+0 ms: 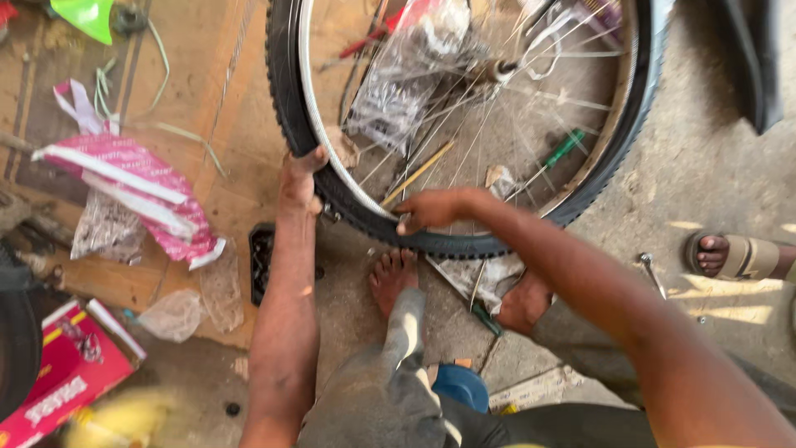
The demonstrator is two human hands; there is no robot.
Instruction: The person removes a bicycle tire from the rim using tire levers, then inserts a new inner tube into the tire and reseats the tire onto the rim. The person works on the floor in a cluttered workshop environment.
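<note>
Hands [300,178] [431,209] gripping bicycle tyre [286,91], pink-white wrapper [137,187], red box [70,369] left

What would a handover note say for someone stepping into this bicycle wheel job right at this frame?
Left hand: gripping the black tyre at the wheel's lower left edge.
Right hand: pressed on the tyre at the bottom of the wheel, fingers over the silver rim.
The wheel stands on the concrete floor, the person's bare feet just below it.
A green-handled screwdriver and a clear plastic bag show through the spokes. A spanner lies on the floor to the right.
Done: tyre appears to sit around the rim.
Left: cannot tell how fully it is seated.
</note>
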